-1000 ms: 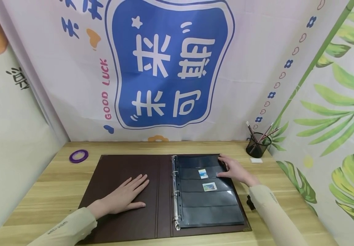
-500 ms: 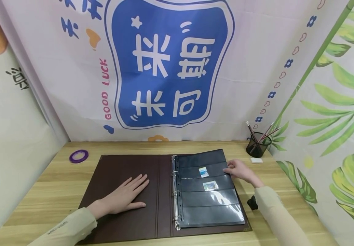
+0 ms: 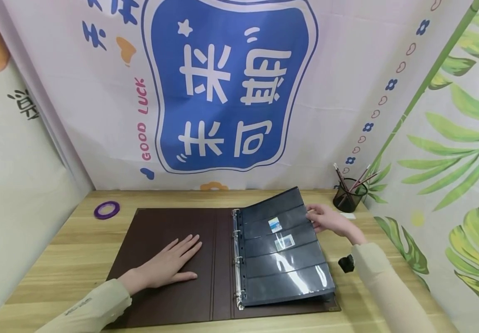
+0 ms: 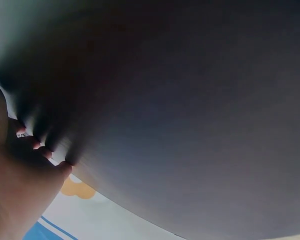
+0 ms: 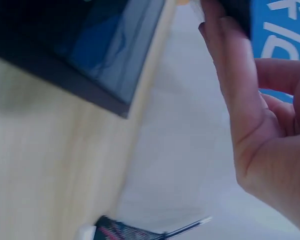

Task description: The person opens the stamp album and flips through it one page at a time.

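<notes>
- steadying the binder from its left side looks like half of lifting a page well: the dark brown, leather-look cover panel [image 3: 164,226] lies flat on the pale wood-grain table [image 3: 62,259], and light, even weight there should stop it sliding.
- the left hand [image 3: 166,266] rests palm down on that panel, fingers straight and slightly spread, thumb out to the side; it has hold of nothing.
- next, the silver metal ring spine [image 3: 236,261] runs between panel and page; a smooth swing round it, without tugging, should spare the sheet's inner edge.
- attached there is the black rectangular pocket page with clear strips [image 3: 264,266], its outer side raised and its far corner highest, so it is a little twisted; letting the near corner rise equally would even it out.
- two small, colourful, stamp-like pieces, one upright [image 3: 275,225] and one wide [image 3: 285,242], sit in the second and third strips from the far side; a slow tilt seems safest for them.
- the right hand [image 3: 330,221] pinches the page's outer edge towards the far corner, thumb and fingers nearly together; the exact contact is partly hidden, and the right wrist view cuts off the fingertips.
</notes>
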A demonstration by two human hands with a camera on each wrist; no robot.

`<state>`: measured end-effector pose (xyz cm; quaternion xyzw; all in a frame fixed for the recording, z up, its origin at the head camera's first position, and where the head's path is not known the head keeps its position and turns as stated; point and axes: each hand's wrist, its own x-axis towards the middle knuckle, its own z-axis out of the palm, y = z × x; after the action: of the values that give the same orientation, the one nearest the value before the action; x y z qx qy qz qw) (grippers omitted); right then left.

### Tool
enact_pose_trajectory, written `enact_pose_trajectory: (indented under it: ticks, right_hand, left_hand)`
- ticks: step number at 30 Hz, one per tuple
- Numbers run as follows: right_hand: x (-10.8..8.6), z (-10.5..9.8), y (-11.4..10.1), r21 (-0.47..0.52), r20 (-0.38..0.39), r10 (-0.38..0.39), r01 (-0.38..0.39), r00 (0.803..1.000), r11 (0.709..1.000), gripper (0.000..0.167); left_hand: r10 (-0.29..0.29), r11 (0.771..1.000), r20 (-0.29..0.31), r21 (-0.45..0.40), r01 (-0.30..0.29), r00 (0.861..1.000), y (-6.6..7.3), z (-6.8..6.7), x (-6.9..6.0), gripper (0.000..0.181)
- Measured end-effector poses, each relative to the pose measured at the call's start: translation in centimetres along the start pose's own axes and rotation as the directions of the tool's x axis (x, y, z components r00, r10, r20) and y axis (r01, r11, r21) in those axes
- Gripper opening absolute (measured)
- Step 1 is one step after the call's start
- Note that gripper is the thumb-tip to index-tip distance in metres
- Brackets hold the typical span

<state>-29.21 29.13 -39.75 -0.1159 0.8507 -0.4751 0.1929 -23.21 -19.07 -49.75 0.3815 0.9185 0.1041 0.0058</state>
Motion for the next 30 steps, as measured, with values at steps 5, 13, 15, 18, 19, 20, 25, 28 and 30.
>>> enact_pose_trajectory:
  ticks: [5, 13, 15, 18, 19, 20, 25, 28, 30]
  right_hand:
    - [-0.3, -0.5, -2.2, -0.012, -0.003, -0.015, 0.015, 1.000, 1.000, 0.040]
    - [-0.5, -0.6, -4.9, -0.097, -0.031, -0.028, 0.025, 0.999, 0.995, 0.040]
    - [-0.5, -0.6, -5.6, -0.116, -0.037, -0.030, 0.025, 0.999, 0.993, 0.041]
    - [-0.2, -0.6, -6.6, -0.133, -0.040, -0.028, 0.022, 0.999, 0.991, 0.043]
    - [-0.1, -0.6, -7.0, -0.135, -0.039, -0.027, 0.021, 0.999, 0.991, 0.044]
    - [0.0, -0.5, -7.4, -0.139, -0.039, -0.025, 0.019, 0.999, 0.990, 0.045]
    - [0.8, -0.3, -9.3, -0.158, -0.036, -0.035, 0.029, 0.999, 0.987, 0.047]
    - [1.2, -0.1, -10.3, -0.169, -0.030, -0.046, 0.041, 0.998, 0.985, 0.048]
    - [1.4, 0.1, -10.9, -0.176, -0.024, -0.053, 0.048, 0.998, 0.983, 0.046]
  left_hand:
    - [-0.006, 1.000, 0.005, 0.004, 0.006, 1.000, -0.1, 0.1, 0.0, 0.081]
    - [-0.020, 1.000, 0.030, -0.013, 0.020, 0.999, -0.1, 0.1, 0.0, 0.082]
    - [-0.023, 1.000, 0.034, -0.012, 0.023, 0.999, 0.0, 0.0, 0.0, 0.082]
    - [-0.025, 1.000, 0.040, -0.009, 0.025, 0.999, 0.0, -0.1, 0.0, 0.083]
    - [-0.026, 1.000, 0.042, -0.008, 0.027, 0.999, 0.0, -0.1, 0.0, 0.083]
    - [-0.027, 1.000, 0.041, -0.006, 0.027, 0.999, 0.0, -0.1, 0.0, 0.083]
    - [-0.027, 1.000, 0.036, -0.011, 0.027, 0.999, 0.0, 0.0, -0.1, 0.083]
    - [-0.021, 1.000, 0.031, -0.016, 0.022, 0.999, 0.0, 0.0, -0.1, 0.082]
    - [-0.020, 1.000, 0.029, -0.015, 0.020, 0.999, -0.1, 0.0, -0.1, 0.082]
